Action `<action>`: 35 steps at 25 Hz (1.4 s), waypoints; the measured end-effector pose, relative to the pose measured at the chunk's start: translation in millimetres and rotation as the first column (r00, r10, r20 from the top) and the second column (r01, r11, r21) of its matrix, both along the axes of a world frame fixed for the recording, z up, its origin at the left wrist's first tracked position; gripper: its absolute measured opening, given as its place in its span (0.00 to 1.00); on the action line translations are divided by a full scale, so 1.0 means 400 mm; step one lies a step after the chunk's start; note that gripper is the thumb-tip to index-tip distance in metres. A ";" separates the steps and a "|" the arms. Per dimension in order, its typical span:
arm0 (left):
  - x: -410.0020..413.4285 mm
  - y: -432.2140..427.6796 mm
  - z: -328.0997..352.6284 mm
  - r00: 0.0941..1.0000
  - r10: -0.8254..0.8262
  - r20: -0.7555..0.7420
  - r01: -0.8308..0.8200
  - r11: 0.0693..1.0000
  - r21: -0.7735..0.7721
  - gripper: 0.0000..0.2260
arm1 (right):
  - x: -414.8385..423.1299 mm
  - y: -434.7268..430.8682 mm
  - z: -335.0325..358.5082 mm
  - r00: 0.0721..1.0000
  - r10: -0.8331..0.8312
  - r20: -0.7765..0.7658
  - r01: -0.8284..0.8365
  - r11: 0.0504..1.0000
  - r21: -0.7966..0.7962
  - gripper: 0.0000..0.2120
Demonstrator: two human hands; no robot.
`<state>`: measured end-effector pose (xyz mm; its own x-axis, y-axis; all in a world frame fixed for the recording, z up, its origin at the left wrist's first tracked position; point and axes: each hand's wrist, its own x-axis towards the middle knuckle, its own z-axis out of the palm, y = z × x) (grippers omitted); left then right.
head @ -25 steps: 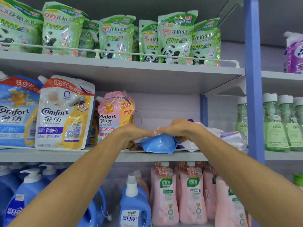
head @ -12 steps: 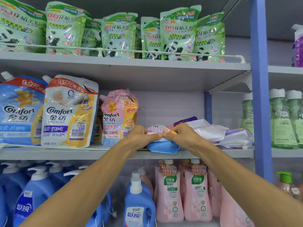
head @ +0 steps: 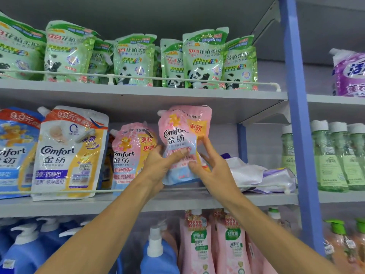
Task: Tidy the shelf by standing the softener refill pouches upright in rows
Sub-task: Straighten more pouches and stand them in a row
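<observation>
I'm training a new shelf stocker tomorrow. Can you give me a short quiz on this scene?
1. True or false: the left hand and the right hand both hold the pink pouch upright.
2. The flat-lying pouches are: A) left of the pink pouch, B) right of it, C) on the bottom shelf.
3. Fill in: the panda pouches on the top shelf are ___ in colour.
Key: 1 true; 2 B; 3 green.
</observation>
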<state>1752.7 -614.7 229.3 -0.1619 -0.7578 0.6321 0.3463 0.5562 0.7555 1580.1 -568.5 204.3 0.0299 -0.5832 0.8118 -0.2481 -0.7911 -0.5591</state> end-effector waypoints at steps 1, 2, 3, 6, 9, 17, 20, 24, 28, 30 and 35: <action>-0.002 -0.006 -0.009 0.999 0.038 0.038 -0.038 0.999 0.001 0.29 | -0.006 -0.013 -0.004 1.000 -0.001 0.016 -0.001 0.994 0.113 0.41; -0.001 -0.016 -0.025 0.995 0.076 0.067 -0.076 0.997 -0.007 0.25 | -0.008 -0.023 -0.008 0.999 -0.033 0.027 0.026 0.973 0.230 0.45; -0.001 -0.023 -0.040 0.992 0.106 0.072 -0.106 0.994 -0.006 0.24 | -0.010 -0.034 -0.011 0.998 -0.054 0.035 0.040 0.947 0.319 0.46; 0.012 -0.041 -0.044 0.989 0.121 0.085 -0.117 0.992 -0.050 0.23 | -0.015 -0.082 0.012 0.997 -0.035 0.069 0.007 0.929 0.371 0.34; 0.026 -0.064 0.004 0.974 0.120 0.194 -0.103 0.990 -0.095 0.25 | -0.025 -0.115 0.049 0.991 0.058 0.119 -0.095 0.938 0.335 0.24; 0.059 -0.123 -0.034 0.955 0.033 0.295 -0.038 0.999 0.009 0.24 | -0.014 -0.201 0.022 0.999 -0.035 -0.005 0.035 0.954 0.298 0.36; 0.066 -0.130 -0.040 0.957 0.011 0.290 -0.022 0.999 0.033 0.23 | -0.015 -0.224 0.023 0.995 -0.048 -0.089 0.076 0.935 0.347 0.39; 0.072 -0.122 -0.047 0.957 0.010 0.289 -0.020 0.999 0.031 0.22 | -0.007 -0.199 0.016 0.996 -0.039 -0.076 0.061 0.946 0.320 0.30; 0.092 -0.101 -0.049 0.952 -0.003 0.306 0.007 1.000 -0.009 0.23 | -0.005 -0.153 0.013 0.999 0.043 0.010 -0.044 0.946 0.321 0.28; 0.106 -0.085 -0.046 0.945 -0.003 0.327 0.009 1.000 -0.018 0.22 | -0.003 -0.135 0.018 0.997 0.077 0.023 -0.080 0.936 0.343 0.25; 0.135 -0.022 -0.025 0.925 0.067 0.374 -0.065 0.998 -0.017 0.21 | 0.015 -0.097 0.033 0.996 0.084 -0.041 -0.065 0.937 0.344 0.21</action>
